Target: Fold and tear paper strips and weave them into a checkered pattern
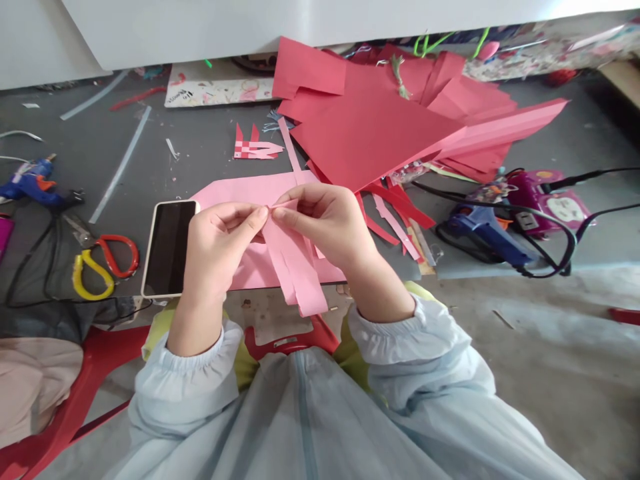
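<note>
Between my hands hangs a folded pink paper strip (297, 273), its lower end reaching just past the table's front edge. My left hand (220, 243) pinches the strip's upper end between thumb and fingers. On the other side, my right hand (327, 217) pinches the same end, fingertips almost touching the left ones. Beneath both hands lies a larger pink paper sheet (225, 190). A small woven piece of red and pink paper strips (256, 149) rests farther back on the table.
Red paper sheets (365, 133) are heaped at the back. Scissors (103, 263) and a phone (170, 250) lie left. Blue glue guns lie on both sides, one (493, 233) with black cables by a purple box (550, 203). Cut strips (397, 223) lie right of my hands.
</note>
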`<state>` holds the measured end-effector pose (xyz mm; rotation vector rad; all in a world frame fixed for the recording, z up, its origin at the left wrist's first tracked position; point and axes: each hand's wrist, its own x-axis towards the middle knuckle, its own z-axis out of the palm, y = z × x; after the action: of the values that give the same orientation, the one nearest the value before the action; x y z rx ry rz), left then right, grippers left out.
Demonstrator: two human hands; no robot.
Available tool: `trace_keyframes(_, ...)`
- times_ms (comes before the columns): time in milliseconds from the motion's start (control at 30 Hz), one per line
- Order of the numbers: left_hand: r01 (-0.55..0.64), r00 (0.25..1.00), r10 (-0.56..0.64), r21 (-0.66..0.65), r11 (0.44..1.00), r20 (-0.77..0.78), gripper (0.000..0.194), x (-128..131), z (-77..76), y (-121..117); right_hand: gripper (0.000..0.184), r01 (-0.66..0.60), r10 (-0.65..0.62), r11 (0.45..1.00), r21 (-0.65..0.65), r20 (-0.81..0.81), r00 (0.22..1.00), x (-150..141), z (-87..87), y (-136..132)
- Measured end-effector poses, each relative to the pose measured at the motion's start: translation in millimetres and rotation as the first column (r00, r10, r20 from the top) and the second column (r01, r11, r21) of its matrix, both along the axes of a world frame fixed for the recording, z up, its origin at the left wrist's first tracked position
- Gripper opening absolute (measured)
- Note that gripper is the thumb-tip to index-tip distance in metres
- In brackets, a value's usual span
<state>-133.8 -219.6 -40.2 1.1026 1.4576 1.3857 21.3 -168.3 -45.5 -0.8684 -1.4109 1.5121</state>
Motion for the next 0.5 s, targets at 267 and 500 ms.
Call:
trace_keyframes(267,0.022,0.999,-0.022,-0.007,1.000,-0.025,0.021,-6.2,-1.4,-0.7,0.036,-0.066,0.067,0.998,-0.016,0.084,0.994,6.5,-1.8,1.4)
trace_keyframes(500,0.022,0.999,-0.022,-0.004,1.000,0.028,0.023,-4.7,-1.7,0.0,0.034,-0.046,0.047,0.999,-0.010,0.071,0.996,4.4,-5.1,0.7)
